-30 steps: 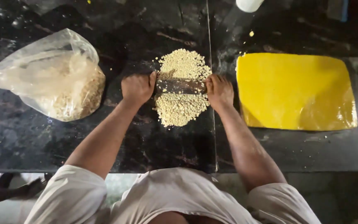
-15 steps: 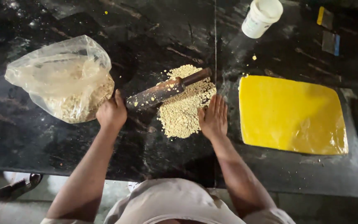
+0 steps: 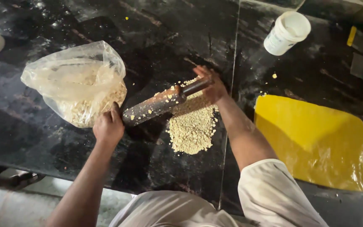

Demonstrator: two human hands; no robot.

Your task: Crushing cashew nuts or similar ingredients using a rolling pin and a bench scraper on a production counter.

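Step in hand, as I read it: crushing nuts w/ a rolling pin (image 3: 161,104), pin lifted at an angle mid-frame, bits stuck to it. Left hand (image 3: 108,126) wraps the lower-left end, fingers shut round it; right hand (image 3: 212,87) grips the upper-right handle, closed on it. Pile of crushed nuts (image 3: 192,126) sits centre, just below-right of the pin, on the dark stone counter (image 3: 34,126). Clear plastic bag (image 3: 74,84) of nuts at left, touching near the left hand. Yellow slab (image 3: 316,141) right; white cup (image 3: 286,32) upper right. Next move prob calls for laying pin flat on pile, even press both ends.
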